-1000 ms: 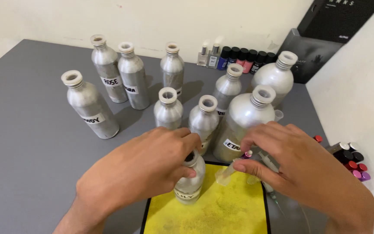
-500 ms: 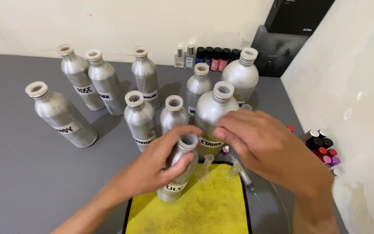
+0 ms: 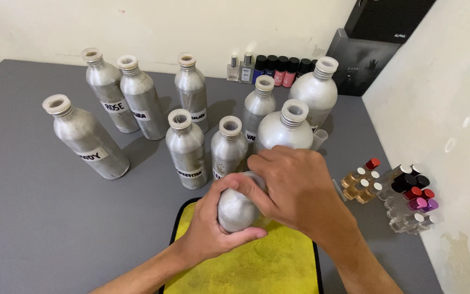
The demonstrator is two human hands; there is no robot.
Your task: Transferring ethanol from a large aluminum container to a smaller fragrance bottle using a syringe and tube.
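My left hand (image 3: 213, 220) is wrapped around the body of a silver aluminium bottle (image 3: 236, 209), which tilts over the yellow cloth (image 3: 262, 261). My right hand (image 3: 295, 188) covers the bottle's neck and mouth, fingers closed on its top. The cap or opening is hidden under those fingers. Right behind my hands stands a bigger silver bottle (image 3: 284, 128) with a threaded open neck.
Several labelled silver bottles (image 3: 85, 139) stand on the grey table (image 3: 28, 218). Small glass vials with coloured caps (image 3: 409, 196) lie by the right wall. A row of small dark bottles (image 3: 278, 65) and black boxes (image 3: 365, 54) sit at the back.
My right hand let go of the small plastic cup and moved onto the bottle's top. The left hand tilted the bottle more. The view shifted a little.
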